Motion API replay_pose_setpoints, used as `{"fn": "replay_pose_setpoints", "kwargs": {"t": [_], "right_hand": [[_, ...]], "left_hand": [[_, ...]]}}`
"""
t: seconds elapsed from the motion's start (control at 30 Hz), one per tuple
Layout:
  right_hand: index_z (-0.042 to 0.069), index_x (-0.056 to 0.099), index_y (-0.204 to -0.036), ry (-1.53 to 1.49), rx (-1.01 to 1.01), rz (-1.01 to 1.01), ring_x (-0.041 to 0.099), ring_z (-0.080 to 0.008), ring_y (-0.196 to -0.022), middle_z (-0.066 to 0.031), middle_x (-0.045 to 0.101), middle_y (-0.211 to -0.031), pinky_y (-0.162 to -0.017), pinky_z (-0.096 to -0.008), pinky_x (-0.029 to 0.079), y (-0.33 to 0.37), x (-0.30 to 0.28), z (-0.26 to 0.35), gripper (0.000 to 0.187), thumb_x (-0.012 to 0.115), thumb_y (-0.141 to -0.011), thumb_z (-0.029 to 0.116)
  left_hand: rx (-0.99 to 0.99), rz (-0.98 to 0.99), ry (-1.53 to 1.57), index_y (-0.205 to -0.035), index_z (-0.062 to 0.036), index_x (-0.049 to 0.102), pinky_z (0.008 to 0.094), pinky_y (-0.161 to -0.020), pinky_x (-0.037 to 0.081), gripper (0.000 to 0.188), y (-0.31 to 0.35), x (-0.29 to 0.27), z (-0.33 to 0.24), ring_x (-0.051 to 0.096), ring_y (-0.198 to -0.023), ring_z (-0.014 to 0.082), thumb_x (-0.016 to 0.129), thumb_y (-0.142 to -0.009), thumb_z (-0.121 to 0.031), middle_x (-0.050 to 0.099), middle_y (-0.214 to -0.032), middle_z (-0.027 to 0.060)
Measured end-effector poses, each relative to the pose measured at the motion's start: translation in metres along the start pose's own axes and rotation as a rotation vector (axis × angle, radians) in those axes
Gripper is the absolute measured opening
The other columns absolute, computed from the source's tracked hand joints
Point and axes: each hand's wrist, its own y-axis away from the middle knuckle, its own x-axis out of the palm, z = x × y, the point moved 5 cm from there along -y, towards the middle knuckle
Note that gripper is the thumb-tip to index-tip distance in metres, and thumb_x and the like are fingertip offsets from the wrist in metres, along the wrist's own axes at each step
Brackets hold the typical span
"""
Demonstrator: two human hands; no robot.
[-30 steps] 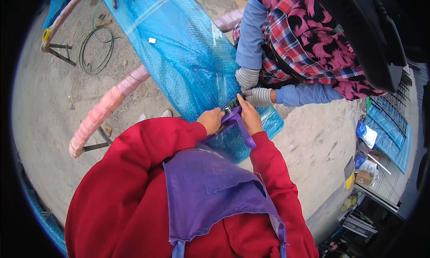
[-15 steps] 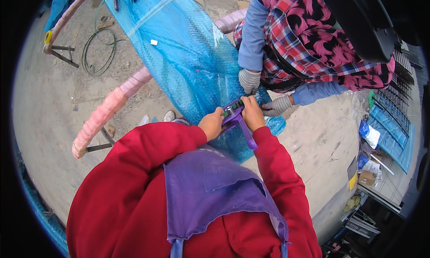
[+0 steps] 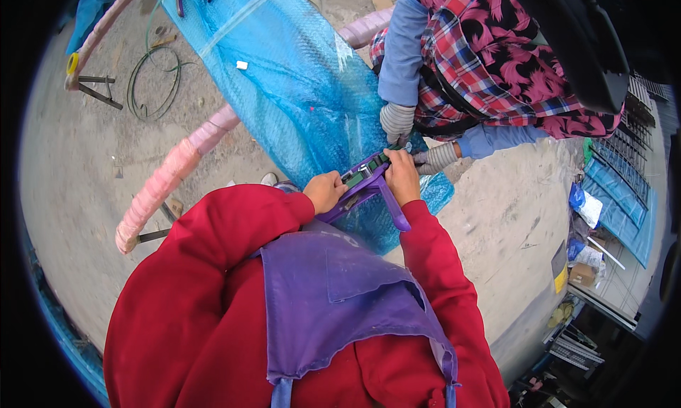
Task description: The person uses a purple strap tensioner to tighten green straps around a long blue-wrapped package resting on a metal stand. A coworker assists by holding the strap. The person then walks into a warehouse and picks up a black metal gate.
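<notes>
Both my hands are on a purple lever-handled tool [image 3: 394, 208] with green and metallic parts, just above the end of a blue bubble-wrapped bundle [image 3: 284, 82]. My left hand [image 3: 325, 192] grips its near left end, fingers closed. My right hand [image 3: 403, 177] is wrapped round the far right end, beside the lever that slopes down toward my sleeve. A co-worker's grey-gloved hands, one upper [image 3: 396, 123] and one lower [image 3: 437, 158], are close to my right hand at the wrap. What those gloves hold is hidden.
Padded pink supports [image 3: 167, 177] on dark metal legs carry the bundle. A coiled green hose or cord [image 3: 152, 82] lies on the concrete. The co-worker [image 3: 482, 68] leans in from the upper right. Blue-wrapped panels [image 3: 617, 195] and a cardboard box [image 3: 583, 274] are far right.
My left hand has shifted left and slightly down, and more of the tool's length shows between my hands. My right hand stays nearly in place.
</notes>
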Motion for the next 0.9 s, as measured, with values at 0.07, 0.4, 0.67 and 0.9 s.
{"fn": "replay_pose_setpoints", "kwargs": {"t": [0.07,0.4,0.67,0.9], "right_hand": [[0.004,0.056,-0.116,-0.044,0.036,0.005,0.051,-0.0351,-0.101,-0.0157,0.055,-0.105,-0.088,-0.0404,0.043,0.005,0.005,-0.006,0.042,0.048,-0.076,-0.003],[0.001,0.048,-0.125,-0.431,0.094,-0.126,0.05,-0.0296,-0.114,-0.0147,0.05,-0.121,-0.103,-0.039,0.034,0.076,-0.075,0.105,0.053,0.055,-0.072,-0.002],[0.002,0.049,-0.091,-1.07,0.193,-0.503,0.04,-0.0079,-0.051,-0.0013,0.048,-0.061,-0.059,-0.0304,0.044,0.061,-0.081,0.101,0.014,0.048,-0.096,0.015],[0.004,0.045,-0.086,-1.098,0.161,-0.621,0.035,-0.0088,-0.048,0.0008,0.038,-0.053,-0.061,-0.0338,0.045,0.06,-0.085,0.095,0.018,0.042,-0.098,0.018]], "left_hand": [[-0.028,0.022,-0.022,-0.078,-0.0033,0.056,0.0424,-0.066,0.044,0.029,0.003,-0.002,0.001,0.061,-0.074,0.0336,0.061,-0.086,-0.03,0.062,-0.075,0.0186],[0.091,0.079,0.048,-0.087,-0.0039,0.055,0.0437,-0.068,0.044,0.027,0.02,0.005,0.016,0.06,-0.077,0.0377,0.058,-0.088,-0.03,0.061,-0.078,0.0202],[-0.136,0.567,0.397,-0.094,-0.0035,0.058,0.0259,-0.064,0.05,0.02,0.013,0.005,0.038,0.057,-0.077,0.0112,0.062,-0.09,-0.023,0.06,-0.086,0.0021],[-0.03,0.613,0.107,-0.094,-0.0019,0.058,0.0314,-0.067,0.048,0.025,0.013,0.004,0.022,0.059,-0.076,0.015,0.057,-0.088,-0.026,0.062,-0.086,0.0078]]}}
